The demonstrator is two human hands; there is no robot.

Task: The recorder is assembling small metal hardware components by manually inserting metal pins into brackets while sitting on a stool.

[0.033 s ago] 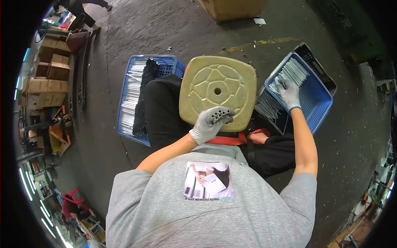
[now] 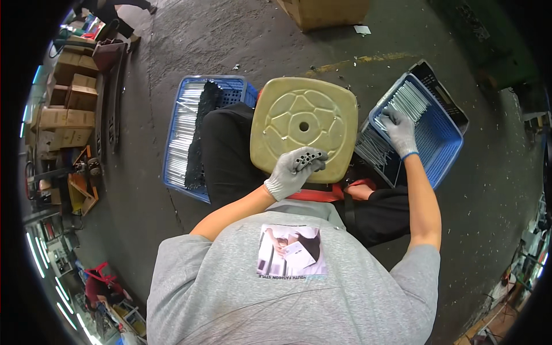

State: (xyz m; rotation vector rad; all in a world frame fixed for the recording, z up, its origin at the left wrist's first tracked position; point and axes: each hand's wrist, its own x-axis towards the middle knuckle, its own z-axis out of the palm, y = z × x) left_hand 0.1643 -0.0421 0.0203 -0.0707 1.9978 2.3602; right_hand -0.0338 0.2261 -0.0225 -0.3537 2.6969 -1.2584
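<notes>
My left hand [image 2: 288, 175], in a pale knit glove, is closed around a bundle of thin metal tubes [image 2: 308, 157]. Their dark hollow ends show above its fingers, over the near edge of a yellowish square stool [image 2: 270, 129]. My right hand [image 2: 402, 134], gloved alike, reaches into a blue plastic basket [image 2: 447, 158] on the right. Its fingers are curled at the near ends of the loose silvery tubes [image 2: 409, 99] there; what lies between the fingertips is hidden.
On the left stands another blue basket [image 2: 172, 141] with rows of silvery tubes and a dark cloth-like strip. Below the right basket, a dark crate holds more rods [image 2: 376, 150]. A cardboard box [image 2: 325, 14] sits ahead; stacked cartons [image 2: 69, 118] line the far left. A person walks at the upper left.
My right hand has shifted slightly left and toward me at the tube ends. My left hand keeps its bundle in nearly the same place.
</notes>
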